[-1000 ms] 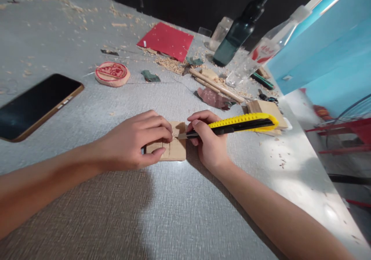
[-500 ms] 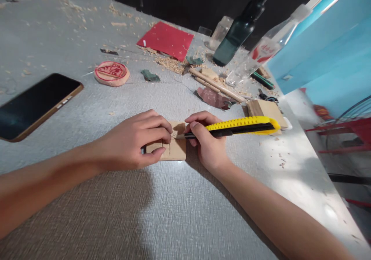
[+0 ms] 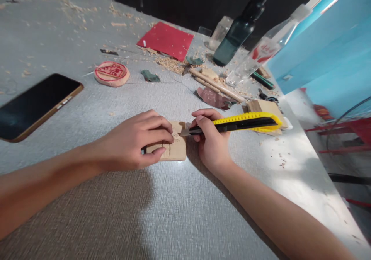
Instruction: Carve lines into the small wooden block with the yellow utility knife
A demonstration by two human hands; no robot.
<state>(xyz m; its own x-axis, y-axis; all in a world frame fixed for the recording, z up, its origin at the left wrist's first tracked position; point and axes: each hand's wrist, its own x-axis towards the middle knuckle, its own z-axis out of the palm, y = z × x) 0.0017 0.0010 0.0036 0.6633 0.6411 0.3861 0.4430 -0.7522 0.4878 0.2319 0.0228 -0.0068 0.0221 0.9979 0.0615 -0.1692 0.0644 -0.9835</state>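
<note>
The left hand (image 3: 142, 140), fingers bent, holds the small wooden block (image 3: 177, 150) flat on the tabletop (image 3: 185, 213); the right hand (image 3: 213, 142), nearer its right edge, grips the yellow snap-off utility knife (image 3: 246, 121) crosswise, blade (image 3: 185, 132) pointing left over that edge (contact cannot be told).

Matt wooden block (image 3: 177, 152), ribbed plastic cutter (image 3: 239, 125), glossy phone (image 3: 40, 104), fine-textured tabletop (image 3: 179, 213), clear plastic bottle (image 3: 264, 51)
</note>
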